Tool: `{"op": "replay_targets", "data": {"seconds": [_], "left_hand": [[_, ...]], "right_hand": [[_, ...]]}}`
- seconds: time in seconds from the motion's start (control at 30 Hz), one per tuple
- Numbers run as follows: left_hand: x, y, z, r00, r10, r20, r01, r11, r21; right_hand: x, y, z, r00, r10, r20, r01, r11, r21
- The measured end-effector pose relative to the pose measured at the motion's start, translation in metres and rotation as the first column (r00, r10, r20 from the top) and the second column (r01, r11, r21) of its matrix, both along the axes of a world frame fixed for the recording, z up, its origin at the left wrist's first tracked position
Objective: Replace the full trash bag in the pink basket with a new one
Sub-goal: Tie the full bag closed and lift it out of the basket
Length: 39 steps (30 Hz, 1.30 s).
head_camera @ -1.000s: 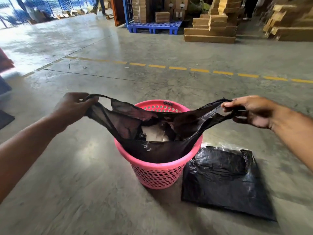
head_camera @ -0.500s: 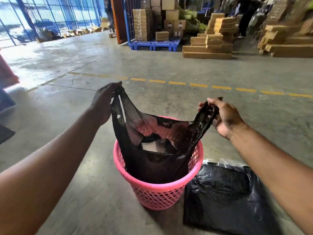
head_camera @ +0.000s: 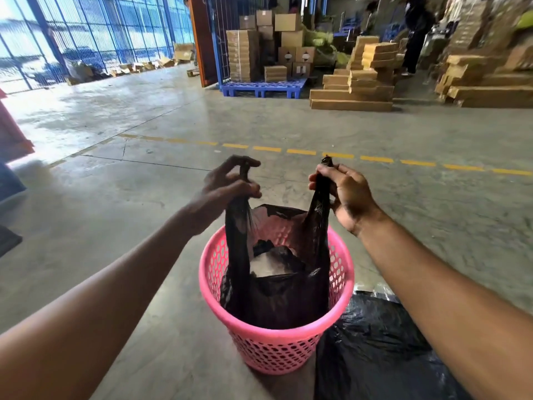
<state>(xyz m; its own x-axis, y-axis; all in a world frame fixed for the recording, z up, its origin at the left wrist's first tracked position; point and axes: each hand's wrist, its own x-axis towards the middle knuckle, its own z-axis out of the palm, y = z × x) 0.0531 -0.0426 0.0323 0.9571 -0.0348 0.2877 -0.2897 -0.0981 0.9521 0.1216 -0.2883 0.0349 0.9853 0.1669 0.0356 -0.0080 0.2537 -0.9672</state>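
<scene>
A pink perforated basket (head_camera: 275,346) stands on the concrete floor in front of me. Inside it sits a full black trash bag (head_camera: 277,298) with white rubbish showing at its mouth. My left hand (head_camera: 227,184) is shut on the bag's left handle and my right hand (head_camera: 344,192) is shut on the right handle. Both handles are pulled taut, straight up above the basket rim. A flat, folded new black bag (head_camera: 375,350) lies on the floor against the basket's right side.
A dashed yellow line (head_camera: 302,152) crosses the floor beyond the basket. Further back stand a blue pallet (head_camera: 261,88) with cardboard boxes and stacks of flat cartons (head_camera: 357,85). A person (head_camera: 415,33) stands at the far right back. Dark objects sit at the left edge.
My hands came together and rose, drawing the bag's handles from spread wide over the rim to upright above the basket. The view tilted upward.
</scene>
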Motion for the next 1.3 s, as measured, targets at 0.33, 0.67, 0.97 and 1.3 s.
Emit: {"op": "replay_targets", "data": {"seconds": [0.33,0.67,0.97,1.3], "left_hand": [[0.011,-0.082,-0.035,0.979,-0.188,-0.076,0.203,0.935,0.291],[0.013,-0.08,-0.037,0.942,-0.073,-0.327,0.087,0.996,0.027],[0.014,-0.06,-0.038,0.865,-0.309,-0.395,0.245,0.948,-0.205],[0.019,-0.049,-0.034,0.801,-0.272,-0.533,0.113,0.944,-0.311]], "right_hand": [[-0.025,0.003,0.021,0.796,0.364,0.484,0.093,0.717,-0.691],[-0.017,-0.021,0.002,0.767,0.387,0.512,0.19,0.624,-0.758],[-0.002,-0.024,-0.021,0.888,0.071,0.454,0.178,0.858,-0.482],[-0.053,-0.006,-0.058,0.737,0.522,0.43,0.042,0.599,-0.8]]}}
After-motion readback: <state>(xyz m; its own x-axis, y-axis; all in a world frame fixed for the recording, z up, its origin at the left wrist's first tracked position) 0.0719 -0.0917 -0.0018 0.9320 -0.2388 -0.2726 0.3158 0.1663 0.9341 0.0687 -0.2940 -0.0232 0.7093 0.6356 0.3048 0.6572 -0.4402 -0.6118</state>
